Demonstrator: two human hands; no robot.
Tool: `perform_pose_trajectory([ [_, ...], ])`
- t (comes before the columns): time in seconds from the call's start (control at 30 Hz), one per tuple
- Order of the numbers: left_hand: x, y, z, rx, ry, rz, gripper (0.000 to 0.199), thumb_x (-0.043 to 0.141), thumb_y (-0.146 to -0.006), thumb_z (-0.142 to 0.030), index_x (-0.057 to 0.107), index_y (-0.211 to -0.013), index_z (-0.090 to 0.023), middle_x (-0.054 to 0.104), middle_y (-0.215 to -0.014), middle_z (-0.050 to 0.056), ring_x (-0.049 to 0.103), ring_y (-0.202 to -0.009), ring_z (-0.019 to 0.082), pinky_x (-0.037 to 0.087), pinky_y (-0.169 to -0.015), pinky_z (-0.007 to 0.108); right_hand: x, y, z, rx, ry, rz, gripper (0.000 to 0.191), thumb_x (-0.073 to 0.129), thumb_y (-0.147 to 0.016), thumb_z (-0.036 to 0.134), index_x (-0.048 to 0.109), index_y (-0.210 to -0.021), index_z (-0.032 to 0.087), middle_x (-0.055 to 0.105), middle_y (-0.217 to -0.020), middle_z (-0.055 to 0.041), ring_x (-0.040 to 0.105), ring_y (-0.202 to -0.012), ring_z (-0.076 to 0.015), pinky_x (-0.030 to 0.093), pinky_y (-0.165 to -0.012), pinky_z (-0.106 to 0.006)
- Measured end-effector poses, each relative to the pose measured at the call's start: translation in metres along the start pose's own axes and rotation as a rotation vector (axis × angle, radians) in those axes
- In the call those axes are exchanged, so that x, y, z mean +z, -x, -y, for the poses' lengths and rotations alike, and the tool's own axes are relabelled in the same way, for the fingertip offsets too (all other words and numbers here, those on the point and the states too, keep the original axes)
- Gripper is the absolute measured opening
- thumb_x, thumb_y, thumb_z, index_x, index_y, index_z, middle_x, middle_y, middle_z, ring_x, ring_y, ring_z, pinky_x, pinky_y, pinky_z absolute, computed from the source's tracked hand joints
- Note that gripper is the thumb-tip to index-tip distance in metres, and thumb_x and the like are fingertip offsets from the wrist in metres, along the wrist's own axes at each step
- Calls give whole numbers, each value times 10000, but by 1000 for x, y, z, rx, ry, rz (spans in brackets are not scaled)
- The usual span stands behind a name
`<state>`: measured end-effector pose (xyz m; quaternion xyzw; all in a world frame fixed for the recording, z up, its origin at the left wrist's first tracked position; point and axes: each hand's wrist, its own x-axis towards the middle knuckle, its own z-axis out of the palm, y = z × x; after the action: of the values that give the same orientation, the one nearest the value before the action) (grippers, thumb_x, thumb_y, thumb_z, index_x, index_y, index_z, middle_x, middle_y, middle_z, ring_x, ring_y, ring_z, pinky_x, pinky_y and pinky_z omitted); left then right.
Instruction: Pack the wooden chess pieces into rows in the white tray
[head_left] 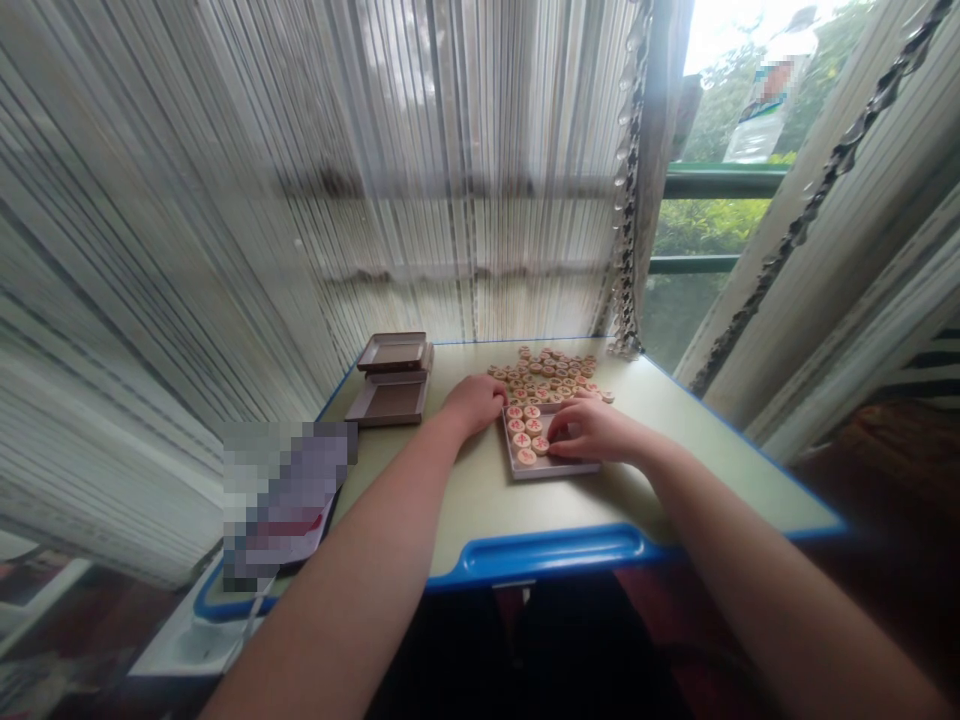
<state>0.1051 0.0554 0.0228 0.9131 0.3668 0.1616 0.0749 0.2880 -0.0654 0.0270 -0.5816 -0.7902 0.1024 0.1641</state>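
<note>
A shallow box tray (555, 470) lies on the table in front of me. Round wooden xiangqi pieces (522, 440) with red characters stand in two columns along its left side. My right hand (592, 425) reaches into the tray from the right, thumb and fingers at the nearest piece of the second column (541, 446). At the tray's far left corner is my left hand (478, 402), its fingers curled in; whether it grips the rim or a piece is hidden. Beyond both hands spreads a loose heap of pieces (555, 370).
Brown shallow boxes (394, 350) are stacked at the back left, with an open one (390, 398) in front. A blurred-out flat device (300, 500) rests at the left edge. The table's blue rim (555, 550) has a groove in front. A string curtain (465, 200) hangs behind.
</note>
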Motion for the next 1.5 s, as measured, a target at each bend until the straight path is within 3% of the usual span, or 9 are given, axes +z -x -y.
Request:
perform_pose_trajectory([
  [0.23, 0, 0, -1, -11, 3, 5, 271, 453, -718, -181, 713, -792, -201, 678, -894, 33, 591, -812, 161, 455, -764, 243, 0, 0, 2, -15, 29, -3, 153, 619, -701, 351, 689, -711, 216, 643, -761, -30, 531, -772, -187, 378, -716, -306],
  [0.4, 1, -1, -2, -18, 4, -57, 296, 433, -722, -148, 716, -799, -185, 653, -926, 52, 583, -842, 165, 456, -808, 253, 1, 0, 2, -38, 48, -26, 143, 614, -706, 339, 676, -693, 211, 645, -763, -27, 529, -780, -183, 375, -726, -303],
  [0.63, -3, 2, -18, 120, 61, -149, 311, 432, -720, -138, 720, -823, -197, 653, -897, 37, 553, -906, 172, 435, -890, 286, 6, -2, 0, -45, 46, -31, 136, 624, -706, 345, 686, -718, 225, 636, -759, -27, 527, -798, -195, 377, -728, -316],
  [0.87, -8, 6, -36, 198, 84, -116, 276, 485, -645, -96, 738, -684, -199, 664, -799, 35, 558, -837, 178, 456, -818, 285, 6, -2, 1, -59, -26, -58, 95, 628, -715, 284, 688, -750, 218, 602, -807, -31, 522, -851, -189, 380, -784, -317],
  [1.2, -7, 6, -37, 180, 68, -73, 262, 510, -651, -112, 744, -705, -216, 660, -806, 25, 545, -862, 179, 444, -821, 277, 5, -3, 0, -81, -63, -54, 85, 625, -707, 252, 692, -749, 219, 600, -816, -27, 521, -832, -181, 390, -782, -309],
  [1.5, -11, 10, -38, 171, 75, -47, 209, 542, -661, -210, 747, -700, -197, 618, -819, 48, 532, -799, 166, 442, -763, 260, 11, -6, -8, -27, 54, -128, 345, 464, -683, 36, 729, -796, 227, 610, -814, -48, 518, -811, -182, 393, -784, -307],
])
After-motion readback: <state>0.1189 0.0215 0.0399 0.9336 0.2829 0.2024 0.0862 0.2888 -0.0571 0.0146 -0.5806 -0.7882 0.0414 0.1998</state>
